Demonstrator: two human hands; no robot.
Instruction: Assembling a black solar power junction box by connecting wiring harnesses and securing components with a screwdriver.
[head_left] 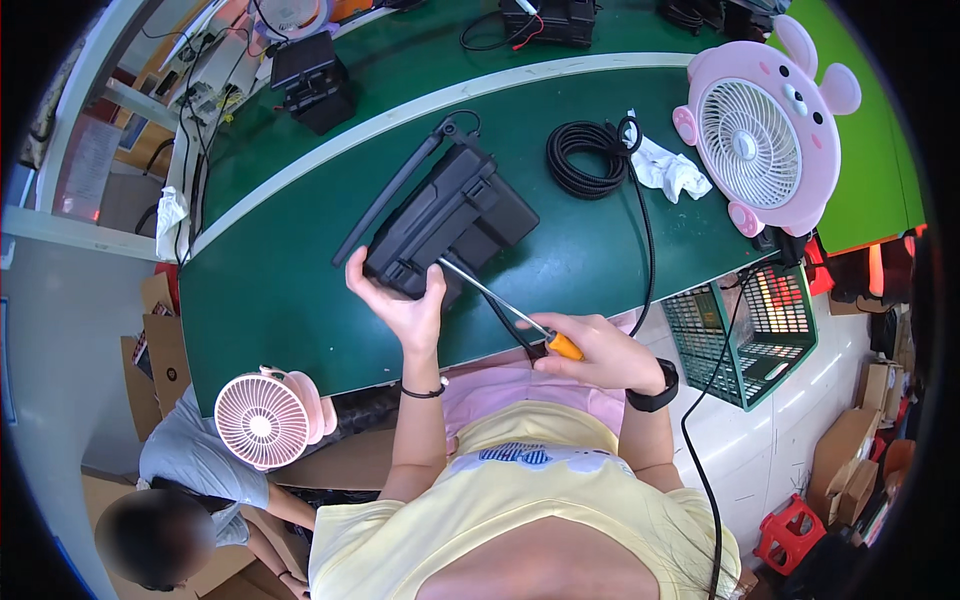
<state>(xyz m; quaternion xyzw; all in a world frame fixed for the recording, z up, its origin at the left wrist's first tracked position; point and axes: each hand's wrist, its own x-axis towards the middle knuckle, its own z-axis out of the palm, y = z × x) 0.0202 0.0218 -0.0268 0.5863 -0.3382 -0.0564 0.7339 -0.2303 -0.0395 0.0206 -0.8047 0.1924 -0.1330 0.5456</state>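
A black plastic box [455, 215] with clasps along its side sits tilted on the green table. Along its far left side runs a long black antenna-like rod [388, 196]. My left hand [408, 315] grips the box's near left end, thumb on the near side and fingers round the left. In my right hand [605, 352] is a screwdriver [565, 346] with an orange handle, closed in the fingers. Its metal shaft points up and left, and the tip meets the box's near side by my left thumb. The exact spot under the tip is too small to make out.
A black cable coil [582, 162], white cloth [665, 165] and pink fan [748, 140] lie at the right of the green table [270, 290]. A small pink fan [262, 420] stands at the near left edge, close to another person [205, 450]. A green crate [745, 340] is at right.
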